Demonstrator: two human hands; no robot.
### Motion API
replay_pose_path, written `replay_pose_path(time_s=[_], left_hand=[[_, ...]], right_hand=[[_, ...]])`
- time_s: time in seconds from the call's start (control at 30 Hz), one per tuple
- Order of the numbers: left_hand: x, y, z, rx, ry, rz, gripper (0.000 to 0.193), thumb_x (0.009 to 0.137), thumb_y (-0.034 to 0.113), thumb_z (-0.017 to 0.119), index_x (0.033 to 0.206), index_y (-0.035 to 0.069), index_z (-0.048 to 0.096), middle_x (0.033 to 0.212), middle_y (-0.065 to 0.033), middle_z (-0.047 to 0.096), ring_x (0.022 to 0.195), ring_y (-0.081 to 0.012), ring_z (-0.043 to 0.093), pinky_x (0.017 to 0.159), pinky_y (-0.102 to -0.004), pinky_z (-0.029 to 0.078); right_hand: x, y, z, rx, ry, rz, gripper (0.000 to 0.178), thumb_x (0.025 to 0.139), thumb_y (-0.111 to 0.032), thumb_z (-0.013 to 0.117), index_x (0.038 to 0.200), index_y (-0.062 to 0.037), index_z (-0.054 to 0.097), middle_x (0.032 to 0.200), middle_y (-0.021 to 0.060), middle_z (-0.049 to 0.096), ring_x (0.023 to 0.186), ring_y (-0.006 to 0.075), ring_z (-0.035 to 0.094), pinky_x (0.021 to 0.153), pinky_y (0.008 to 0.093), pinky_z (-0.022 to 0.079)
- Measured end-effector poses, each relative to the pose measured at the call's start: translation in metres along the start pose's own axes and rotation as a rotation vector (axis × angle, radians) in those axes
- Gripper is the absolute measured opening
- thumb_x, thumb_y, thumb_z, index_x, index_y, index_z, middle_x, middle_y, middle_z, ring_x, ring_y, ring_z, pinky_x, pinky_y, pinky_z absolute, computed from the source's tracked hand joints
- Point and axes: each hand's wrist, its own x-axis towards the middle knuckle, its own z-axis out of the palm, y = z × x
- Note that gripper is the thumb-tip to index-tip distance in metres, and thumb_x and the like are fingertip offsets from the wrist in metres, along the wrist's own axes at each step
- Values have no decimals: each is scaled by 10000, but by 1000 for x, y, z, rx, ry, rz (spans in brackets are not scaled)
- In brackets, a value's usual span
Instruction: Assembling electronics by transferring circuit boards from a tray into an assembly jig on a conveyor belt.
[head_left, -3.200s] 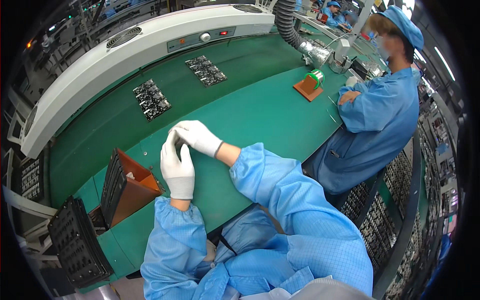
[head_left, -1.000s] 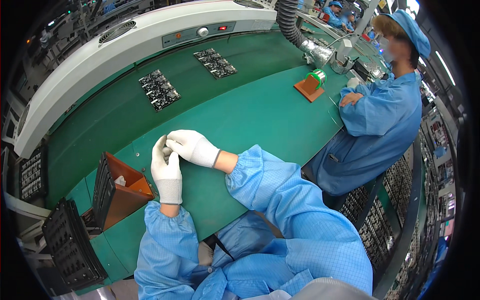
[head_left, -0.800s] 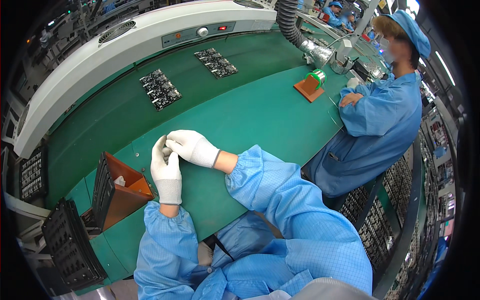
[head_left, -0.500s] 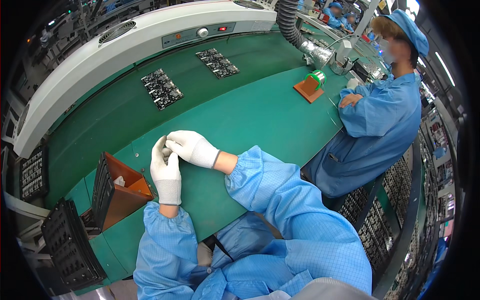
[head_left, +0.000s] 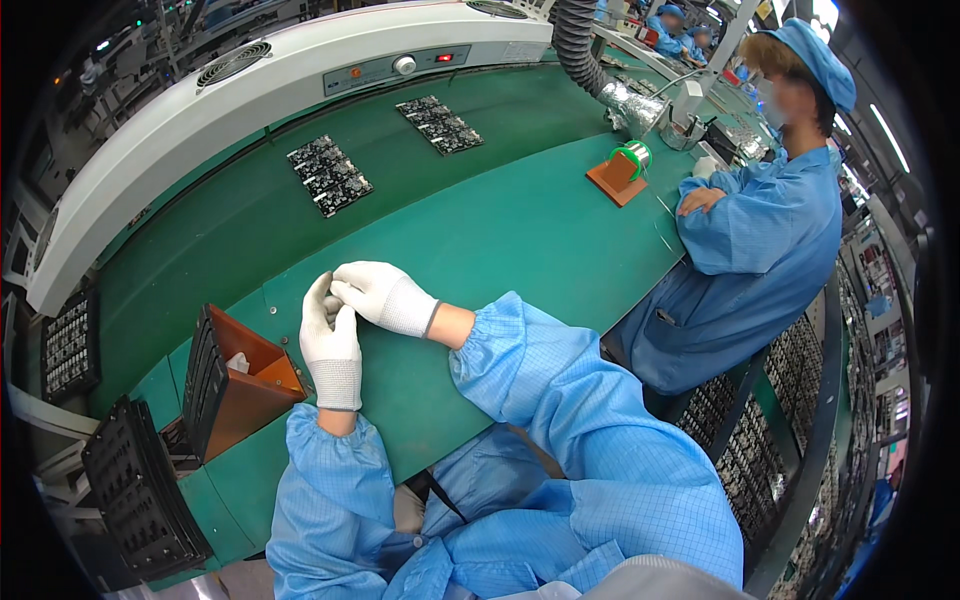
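Note:
Both my hands wear white knit gloves and meet over the green bench top (head_left: 470,240). My left hand (head_left: 328,335) points away from me, its fingers bent towards the other hand. Reaching in from the right, my right hand (head_left: 383,296) touches the left fingertips with its own curled fingers. Whatever lies between the fingers, if anything, is hidden. Just left of my left hand stands an orange-brown holder (head_left: 247,385) with dark panels leaning on its side and a small white scrap inside.
Two circuit board panels (head_left: 330,176) (head_left: 440,125) lie on the green conveyor belt (head_left: 230,215) beneath a white hood (head_left: 200,105). A solder wire spool (head_left: 633,158) sits on a brown stand. Dark trays (head_left: 145,490) are stacked at lower left. At right, a co-worker (head_left: 760,230) stands with arms folded.
The circuit board panels and a dark tray at far left have shifted slightly to the right with the belt. My hands have stayed practically still.

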Motion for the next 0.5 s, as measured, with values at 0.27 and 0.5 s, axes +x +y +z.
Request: replay_pose_path(time_s=[0.27, 0.5], left_hand=[[0, 0, 1, -33, 1, 22, 469, 946, 50, 559, 1408, -15, 509, 1056, -116, 679, 960, -162, 651, 891, -305, 518], [-1, 2, 1, -22, 3, 14, 465, 946, 53, 562, 1403, -14, 514, 1061, -116, 677, 961, -164, 650, 901, -307, 515]], right_hand=[[1, -2, -1, 5, -5, 17, 264, 984, -273, 507, 957, -53, 651, 930, 171, 674, 908, 374, 655, 812, 470, 529], [0, -2, -1, 6, -6, 11, 264, 983, -270, 505, 951, -51, 650, 930, 171, 674, 906, 374, 654, 813, 471, 528]])
